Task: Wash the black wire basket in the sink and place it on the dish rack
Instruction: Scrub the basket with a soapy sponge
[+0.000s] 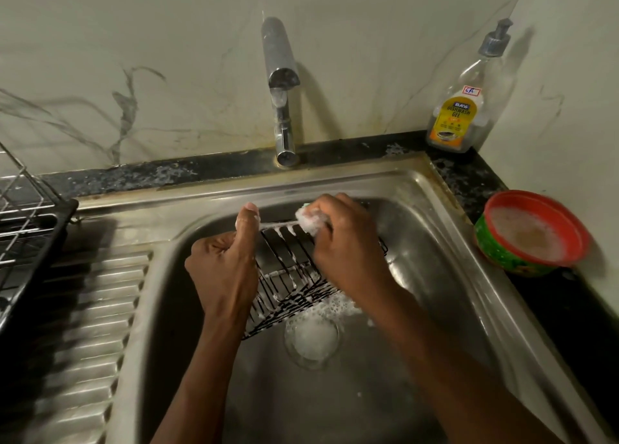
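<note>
The black wire basket (pixel 290 277) is tilted inside the steel sink (pixel 435 249), streaked with white foam. My left hand (pixel 222 264) grips its left end, thumb raised against the top rim. My right hand (pixel 348 242) holds a foamy sponge (pixel 310 220) and presses it on the basket's top wire. Part of the basket is hidden behind both hands. The dish rack (pixel 23 222) stands at the left edge, partly cut off.
A chrome tap (pixel 280 88) rises behind the sink, no water running. A dishwash gel bottle (pixel 464 105) stands in the back right corner. A red-rimmed green bowl (pixel 531 232) of soapy water sits on the dark counter. Foam covers the drain (pixel 313 338). The ribbed drainboard (pixel 83 326) lies left.
</note>
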Demonstrator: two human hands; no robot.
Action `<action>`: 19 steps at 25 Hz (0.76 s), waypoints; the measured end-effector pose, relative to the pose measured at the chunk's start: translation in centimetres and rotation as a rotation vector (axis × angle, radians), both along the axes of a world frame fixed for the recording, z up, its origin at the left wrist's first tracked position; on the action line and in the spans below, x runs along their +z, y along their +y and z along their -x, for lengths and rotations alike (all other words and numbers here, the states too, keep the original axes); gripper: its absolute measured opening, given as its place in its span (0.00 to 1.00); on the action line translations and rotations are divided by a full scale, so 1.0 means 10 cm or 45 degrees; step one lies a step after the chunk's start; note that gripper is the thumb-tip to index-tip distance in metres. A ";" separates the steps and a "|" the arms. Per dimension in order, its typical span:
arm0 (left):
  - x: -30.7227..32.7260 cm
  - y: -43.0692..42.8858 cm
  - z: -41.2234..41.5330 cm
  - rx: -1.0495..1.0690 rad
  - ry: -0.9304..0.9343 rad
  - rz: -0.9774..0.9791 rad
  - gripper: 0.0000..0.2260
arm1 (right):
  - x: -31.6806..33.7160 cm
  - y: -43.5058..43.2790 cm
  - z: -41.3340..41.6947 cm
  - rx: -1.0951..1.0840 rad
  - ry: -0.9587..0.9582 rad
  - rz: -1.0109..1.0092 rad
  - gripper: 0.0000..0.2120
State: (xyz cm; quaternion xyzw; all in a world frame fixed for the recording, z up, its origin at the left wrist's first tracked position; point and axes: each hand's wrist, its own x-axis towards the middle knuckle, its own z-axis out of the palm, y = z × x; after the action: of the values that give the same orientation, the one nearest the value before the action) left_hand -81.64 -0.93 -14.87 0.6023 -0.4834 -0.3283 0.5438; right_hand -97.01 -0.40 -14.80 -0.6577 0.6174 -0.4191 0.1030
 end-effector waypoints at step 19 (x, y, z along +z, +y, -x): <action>-0.12 -0.06 -0.07 0.026 0.028 -0.024 0.33 | -0.38 -0.26 0.67 -0.383 0.053 -0.258 0.18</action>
State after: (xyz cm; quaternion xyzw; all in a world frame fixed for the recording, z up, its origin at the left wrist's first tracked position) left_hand -80.93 -1.54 -16.08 0.6086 -0.4681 -0.3339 0.5469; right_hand -103.71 -2.98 -18.62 -0.5529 0.7498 -0.3516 0.0921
